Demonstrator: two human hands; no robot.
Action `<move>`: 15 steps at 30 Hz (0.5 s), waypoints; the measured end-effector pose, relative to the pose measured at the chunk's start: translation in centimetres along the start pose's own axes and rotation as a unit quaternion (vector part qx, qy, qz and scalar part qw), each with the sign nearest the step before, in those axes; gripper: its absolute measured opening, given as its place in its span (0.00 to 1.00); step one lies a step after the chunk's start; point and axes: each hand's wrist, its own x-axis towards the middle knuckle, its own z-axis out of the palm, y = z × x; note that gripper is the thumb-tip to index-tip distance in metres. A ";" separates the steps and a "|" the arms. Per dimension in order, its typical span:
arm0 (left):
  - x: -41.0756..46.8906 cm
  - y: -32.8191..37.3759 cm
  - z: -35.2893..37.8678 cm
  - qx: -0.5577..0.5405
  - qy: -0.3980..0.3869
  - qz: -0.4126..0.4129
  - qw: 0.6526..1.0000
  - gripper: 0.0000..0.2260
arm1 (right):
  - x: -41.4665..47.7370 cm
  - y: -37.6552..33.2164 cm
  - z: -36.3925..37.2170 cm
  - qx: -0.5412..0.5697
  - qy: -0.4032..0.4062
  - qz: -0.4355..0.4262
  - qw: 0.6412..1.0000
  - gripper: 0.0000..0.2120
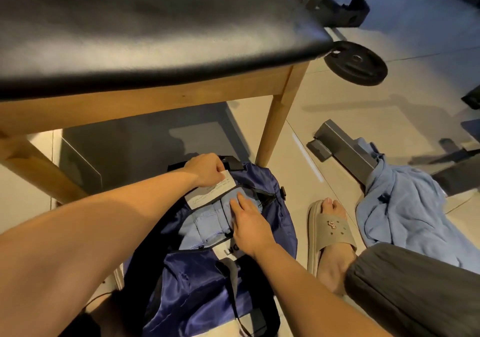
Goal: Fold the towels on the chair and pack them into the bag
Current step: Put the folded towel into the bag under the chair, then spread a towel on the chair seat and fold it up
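Observation:
A navy blue bag point(197, 266) lies open on the floor in front of the chair point(145, 38). Inside it sits a folded light blue towel point(207, 220). My left hand point(205, 170) grips the far rim of the bag's opening, beside a white label, and holds it apart. My right hand point(246, 222) lies flat on the folded towel, fingers straight, pressing it down into the bag. Another light blue towel point(405, 207) lies crumpled on the floor to the right. The chair's black seat has nothing on it.
My right foot in a beige slipper point(330, 235) stands between the bag and the crumpled towel. A weight plate point(355, 62) and grey metal gym frame parts point(348, 147) lie on the tiled floor at the right. The chair's wooden leg point(275, 126) stands just behind the bag.

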 end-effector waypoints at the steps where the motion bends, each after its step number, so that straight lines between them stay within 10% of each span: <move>1: -0.1 -0.1 -0.2 0.003 0.000 -0.002 1.000 0.06 | -0.2 0.0 -0.4 0.004 -0.016 -0.003 1.000 0.29; 15: -4.2 17.6 -1.6 -0.042 0.041 0.118 0.991 0.11 | -8.1 7.2 -13.0 0.044 0.154 0.118 0.980 0.13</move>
